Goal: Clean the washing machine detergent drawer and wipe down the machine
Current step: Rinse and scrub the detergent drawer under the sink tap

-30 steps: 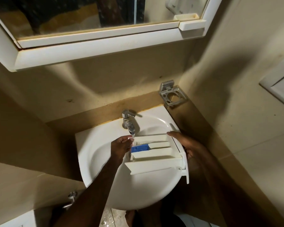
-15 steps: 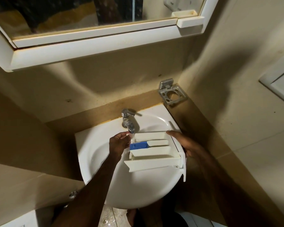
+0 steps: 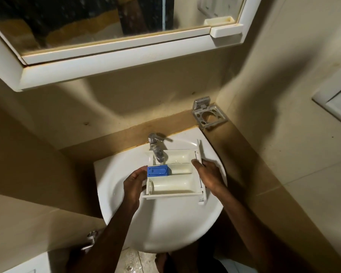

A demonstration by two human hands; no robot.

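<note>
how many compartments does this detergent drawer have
3 in the detergent drawer: a far compartment under the tap, a narrow middle compartment with the blue insert at its left end, and a near compartment. None looks hidden.

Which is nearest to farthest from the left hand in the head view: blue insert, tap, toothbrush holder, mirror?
From the left hand:
1. Blue insert, right by the fingertips, in the drawer's middle compartment.
2. Tap, just behind the drawer at the back of the sink.
3. Toothbrush holder, on the wall at the sink's right corner.
4. Mirror, up top.
</note>
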